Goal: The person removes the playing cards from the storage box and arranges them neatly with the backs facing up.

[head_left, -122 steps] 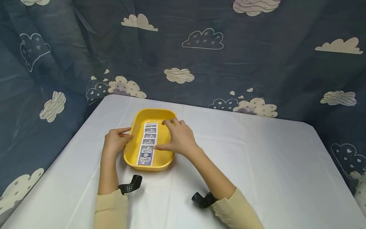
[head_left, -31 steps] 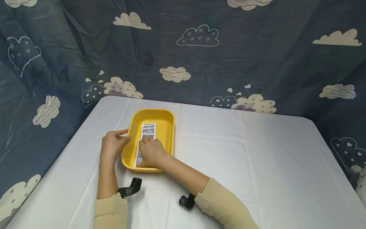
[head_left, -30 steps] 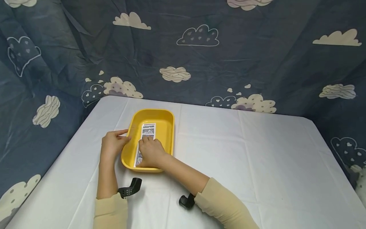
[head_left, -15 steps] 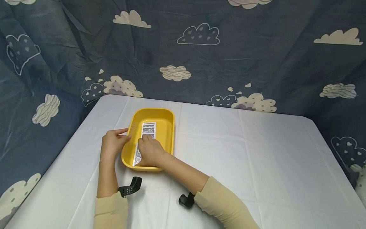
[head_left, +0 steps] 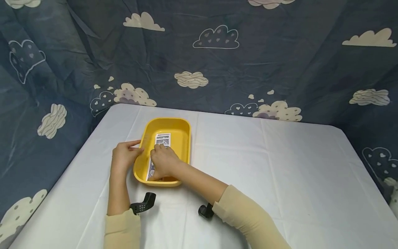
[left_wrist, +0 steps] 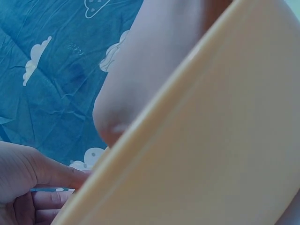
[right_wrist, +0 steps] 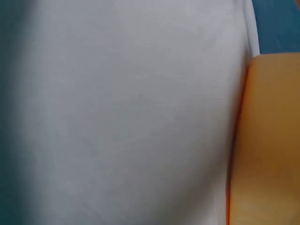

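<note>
A yellow plastic tray (head_left: pixel 189 148) stands on the table, its long sides running front to back. Inside lie overlapping playing cards (head_left: pixel 163 140) in a column, backs up. My left hand (head_left: pixel 123 157) pinches the tray's left rim; the left wrist view shows its thumb and fingers (left_wrist: pixel 44 206) at that rim. Over the near part of the column, my right hand (head_left: pixel 164 162) holds cards with curled fingers, thumb at their near end. How many cards it grips is hidden. The right wrist view shows the tray's outer wall (right_wrist: pixel 269 140), not the hand.
A white cloth (head_left: pixel 264 180) covers the table and stretches to the right of the tray. Dark blue fabric with printed clouds (head_left: pixel 215 37) hangs behind and at the sides. Each wrist wears a black camera (head_left: pixel 143 203).
Earlier my right hand hovered spread above the tray's right side; it came down onto the cards. During the last second its fingers crept slightly toward the column's far end. My left hand stays at the rim.
</note>
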